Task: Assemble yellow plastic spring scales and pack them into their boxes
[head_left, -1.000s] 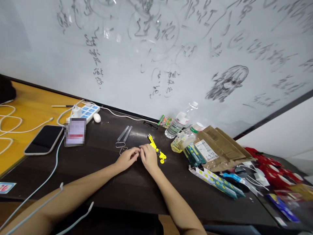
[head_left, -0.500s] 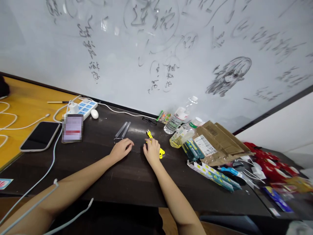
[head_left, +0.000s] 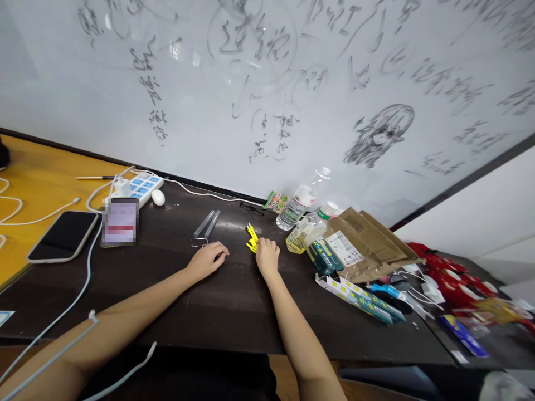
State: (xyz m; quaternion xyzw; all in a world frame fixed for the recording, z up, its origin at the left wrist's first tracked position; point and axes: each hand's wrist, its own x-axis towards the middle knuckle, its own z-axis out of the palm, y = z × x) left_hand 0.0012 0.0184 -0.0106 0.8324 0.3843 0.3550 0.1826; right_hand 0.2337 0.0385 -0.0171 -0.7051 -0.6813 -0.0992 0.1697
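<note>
My left hand [head_left: 208, 260] rests on the dark table with loosely bent fingers, thumb apart from them, and nothing visible in it. Just beyond it lie two clear tubes [head_left: 206, 224], with a small wire clip-like piece [head_left: 199, 242] at their near end. My right hand [head_left: 268, 257] is curled over the lower end of a small yellow thing [head_left: 251, 238] with a metal-looking tip. That tip and the upper part show left of the fingers. The hand hides the rest, looped end included, so its kind is unclear.
On the left are a phone [head_left: 63, 236], a second device [head_left: 120, 223], a power strip [head_left: 145, 187] and white cables. On the right stand bottles [head_left: 296, 207] beside a brown parcel [head_left: 363, 239] and a printed box strip [head_left: 361, 301]. Black glasses [head_left: 251, 208] lie near the whiteboard [head_left: 188, 111].
My right hand has shifted right and its fingers have drawn in over the looped end of the yellow thing, uncovering its middle. My left hand stays put. The view has turned slightly.
</note>
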